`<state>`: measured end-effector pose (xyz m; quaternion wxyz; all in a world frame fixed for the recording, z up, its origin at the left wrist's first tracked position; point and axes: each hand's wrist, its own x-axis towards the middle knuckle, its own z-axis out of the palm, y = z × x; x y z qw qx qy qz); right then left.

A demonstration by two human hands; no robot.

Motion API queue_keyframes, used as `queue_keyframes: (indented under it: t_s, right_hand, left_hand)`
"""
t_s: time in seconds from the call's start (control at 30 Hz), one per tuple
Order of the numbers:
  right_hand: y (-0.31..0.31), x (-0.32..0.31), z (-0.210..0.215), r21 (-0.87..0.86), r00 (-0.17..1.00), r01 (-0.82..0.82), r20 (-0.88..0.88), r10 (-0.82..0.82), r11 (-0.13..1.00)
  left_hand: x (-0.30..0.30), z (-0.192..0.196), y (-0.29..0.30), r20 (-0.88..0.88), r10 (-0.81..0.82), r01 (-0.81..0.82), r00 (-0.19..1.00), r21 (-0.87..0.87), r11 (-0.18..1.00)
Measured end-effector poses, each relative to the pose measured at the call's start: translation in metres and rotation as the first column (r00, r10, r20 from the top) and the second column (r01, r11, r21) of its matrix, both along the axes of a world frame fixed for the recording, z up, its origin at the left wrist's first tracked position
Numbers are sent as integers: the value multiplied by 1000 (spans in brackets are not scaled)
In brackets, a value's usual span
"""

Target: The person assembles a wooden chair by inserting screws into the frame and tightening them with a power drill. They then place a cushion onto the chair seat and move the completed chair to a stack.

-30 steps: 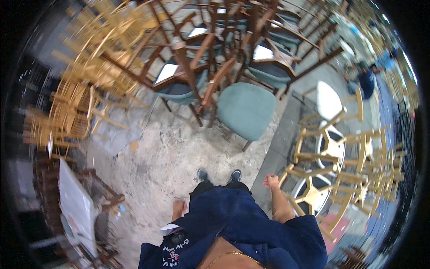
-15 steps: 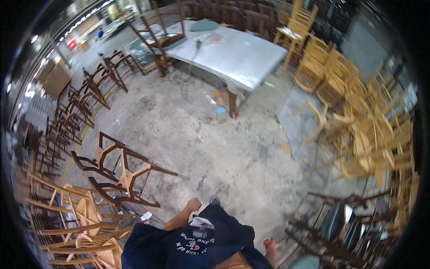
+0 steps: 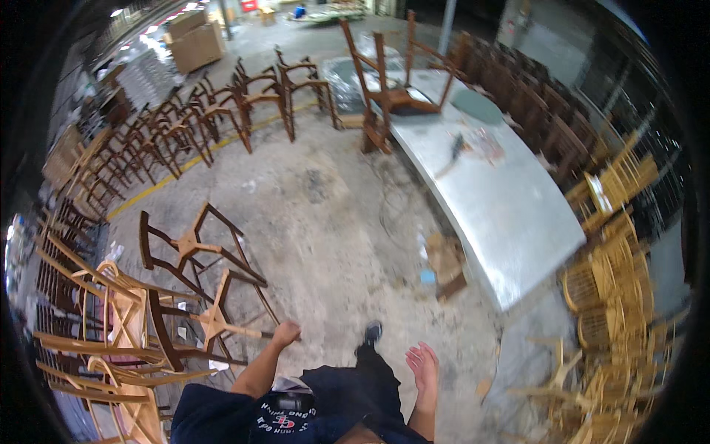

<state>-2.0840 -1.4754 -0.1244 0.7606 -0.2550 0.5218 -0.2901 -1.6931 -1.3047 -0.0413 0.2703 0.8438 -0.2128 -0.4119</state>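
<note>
My left hand (image 3: 285, 334) is closed around a leg of a dark-and-light wooden chair frame (image 3: 209, 314) lying tipped on the concrete floor at the lower left. A second overturned chair frame (image 3: 188, 243) lies just beyond it. My right hand (image 3: 424, 365) hangs free at my right side, fingers apart, holding nothing. My dark shoe (image 3: 372, 332) shows between the hands, above my dark blue shirt.
A long grey metal table (image 3: 510, 214) runs along the right, with a chair frame (image 3: 388, 89) standing on its far end. Stacked pale chairs (image 3: 614, 296) fill the right; more chair frames crowd the left edge (image 3: 89, 296) and back (image 3: 222, 103). A cardboard scrap (image 3: 446, 260) lies by the table.
My view has swung round from the stacked chairs toward the table and open floor. My left hand has reached out and taken hold of the tipped chair frame's leg.
</note>
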Motion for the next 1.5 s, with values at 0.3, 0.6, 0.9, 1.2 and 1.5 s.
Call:
queue_keyframes:
  t_s: [0.3, 0.6, 0.9, 1.2, 1.5]
  right_hand:
    - [-380, 432, 140, -471, 736, -563, 88, 671, 679]
    - [-551, 748, 111, -416, 701, -662, -49, 711, 624]
    - [-789, 969, 106, -769, 924, -383, -311, 224, 512]
    - [-988, 1159, 148, -886, 869, -56, -271, -415, 460]
    - [-943, 1130, 108, -815, 808, 8, -336, -484, 579]
  left_hand:
    - [87, -16, -52, -173, 700, -686, 693, 142, 714]
    - [296, -72, -217, -293, 697, -639, 654, 280, 717]
    - [680, -25, -433, 0, 620, -581, 784, -351, 735]
    - [872, -19, -594, -484, 512, -656, 709, -189, 731]
    - [1040, 0, -690, -297, 161, -149, 941, 61, 987]
